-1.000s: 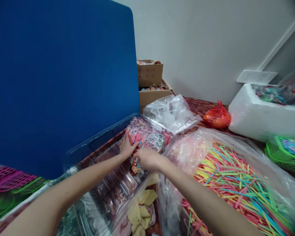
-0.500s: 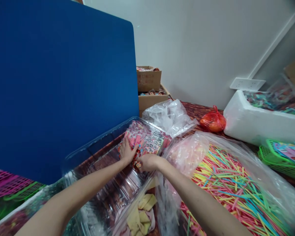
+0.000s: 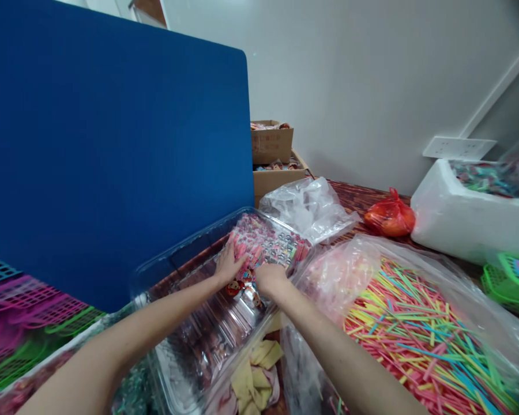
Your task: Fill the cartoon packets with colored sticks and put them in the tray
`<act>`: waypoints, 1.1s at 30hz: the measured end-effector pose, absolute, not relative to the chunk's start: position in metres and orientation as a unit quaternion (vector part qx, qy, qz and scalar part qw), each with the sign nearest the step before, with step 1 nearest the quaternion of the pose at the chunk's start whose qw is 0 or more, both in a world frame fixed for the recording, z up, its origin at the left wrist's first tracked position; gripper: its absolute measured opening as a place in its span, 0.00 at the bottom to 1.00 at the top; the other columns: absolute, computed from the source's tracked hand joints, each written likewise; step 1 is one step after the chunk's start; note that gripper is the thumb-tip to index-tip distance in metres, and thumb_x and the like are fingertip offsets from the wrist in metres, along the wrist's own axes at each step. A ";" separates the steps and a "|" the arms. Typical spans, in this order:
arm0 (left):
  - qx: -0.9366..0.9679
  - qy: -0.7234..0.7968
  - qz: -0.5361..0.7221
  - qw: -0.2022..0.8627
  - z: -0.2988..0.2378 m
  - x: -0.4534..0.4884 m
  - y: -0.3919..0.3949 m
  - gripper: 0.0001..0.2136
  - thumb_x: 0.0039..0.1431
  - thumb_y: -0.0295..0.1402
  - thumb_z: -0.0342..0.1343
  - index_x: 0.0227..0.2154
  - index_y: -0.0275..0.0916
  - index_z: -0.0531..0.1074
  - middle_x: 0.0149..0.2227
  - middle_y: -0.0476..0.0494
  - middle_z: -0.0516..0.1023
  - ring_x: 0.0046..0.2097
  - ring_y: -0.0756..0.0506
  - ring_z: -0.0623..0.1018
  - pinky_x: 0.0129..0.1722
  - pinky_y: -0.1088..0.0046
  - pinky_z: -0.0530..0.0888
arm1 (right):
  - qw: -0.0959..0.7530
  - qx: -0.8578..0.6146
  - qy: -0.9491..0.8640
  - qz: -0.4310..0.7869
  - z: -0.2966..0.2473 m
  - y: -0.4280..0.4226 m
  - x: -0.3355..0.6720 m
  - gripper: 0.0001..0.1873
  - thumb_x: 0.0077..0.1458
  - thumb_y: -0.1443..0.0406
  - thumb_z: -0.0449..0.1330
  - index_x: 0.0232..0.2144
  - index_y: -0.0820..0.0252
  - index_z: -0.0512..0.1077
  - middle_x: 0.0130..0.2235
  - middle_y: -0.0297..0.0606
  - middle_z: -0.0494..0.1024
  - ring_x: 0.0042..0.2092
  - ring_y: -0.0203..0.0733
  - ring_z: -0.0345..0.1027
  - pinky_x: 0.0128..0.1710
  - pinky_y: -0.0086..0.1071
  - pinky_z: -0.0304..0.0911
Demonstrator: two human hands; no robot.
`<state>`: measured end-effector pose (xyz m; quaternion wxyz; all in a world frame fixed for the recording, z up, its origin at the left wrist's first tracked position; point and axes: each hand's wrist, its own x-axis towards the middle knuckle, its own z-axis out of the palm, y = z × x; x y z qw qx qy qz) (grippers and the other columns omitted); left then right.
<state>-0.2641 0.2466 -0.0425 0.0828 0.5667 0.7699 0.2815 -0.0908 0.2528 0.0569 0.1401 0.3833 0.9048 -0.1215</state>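
Note:
Both my hands reach into a clear plastic tray [image 3: 190,340] in front of me. My left hand [image 3: 228,264] lies with fingers stretched against a packed block of small pink packets [image 3: 270,245] at the tray's far end. My right hand [image 3: 269,278] is curled, knuckles up, pressing against the same packets; what its fingers hold is hidden. A few loose small red-and-orange figure pieces [image 3: 234,287] lie on the tray floor between the hands.
A blue panel [image 3: 112,150] stands at the left. A big clear bag of coloured sticks [image 3: 415,334] lies at the right. Behind are a crumpled clear bag [image 3: 307,207], a red bag [image 3: 390,218], a white foam box [image 3: 458,213], cardboard boxes [image 3: 272,144], green basket [image 3: 508,282]. Yellow cloth [image 3: 253,374] lies below.
My right hand has moved forward from the loose figure pieces up to the packet block. My left hand stays on the packets. The view has shifted slightly.

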 end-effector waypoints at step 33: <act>0.723 0.676 0.141 -0.031 -0.067 -0.099 0.030 0.21 0.60 0.27 0.43 0.56 0.35 0.68 0.54 0.29 0.73 0.53 0.31 0.72 0.48 0.51 0.70 | -0.493 0.641 0.432 -0.400 -0.001 -0.007 0.227 0.19 0.54 0.51 0.61 0.40 0.58 0.75 0.36 0.42 0.82 0.37 0.47 0.77 0.36 0.36 0.72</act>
